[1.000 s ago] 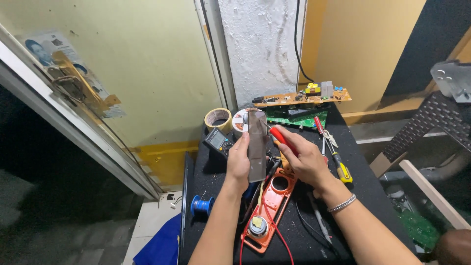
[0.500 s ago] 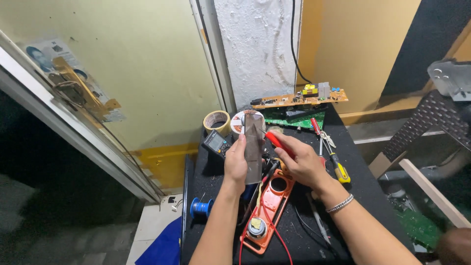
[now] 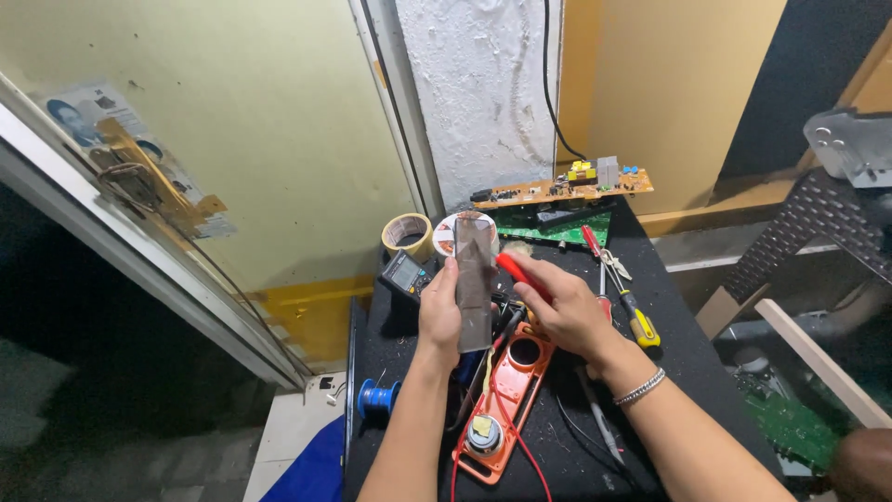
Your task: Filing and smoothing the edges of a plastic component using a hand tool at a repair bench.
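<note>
Head view looks down on your two hands over a black bench [image 3: 678,353]. Your left hand [image 3: 439,316] has its fingers closed around a long, flat, dark translucent plastic strip [image 3: 473,279], holding it upright in the middle of the scene, just near of a white round tape reel [image 3: 449,232]. Your right hand [image 3: 562,311] is just right of the strip, fingers curled shut on a red-handled tool [image 3: 518,272] whose tip points left toward the strip; whether tip and strip touch, you cannot tell.

Below both hands lies an orange plastic housing with round openings [image 3: 506,400], angled from near left to far right, with red wires running along it. A dark handheld multimeter [image 3: 404,276] sits just left of your left hand, and a beige roll of masking tape [image 3: 407,234] lies beyond it. Right of your right hand rest a yellow-and-black-handled screwdriver [image 3: 639,323] and a red-handled screwdriver [image 3: 595,244]. At the far edge, a tan circuit board [image 3: 557,189] stands on edge above a green circuit board [image 3: 553,228]. A blue spool of wire [image 3: 376,399] sits at the near left edge.
</note>
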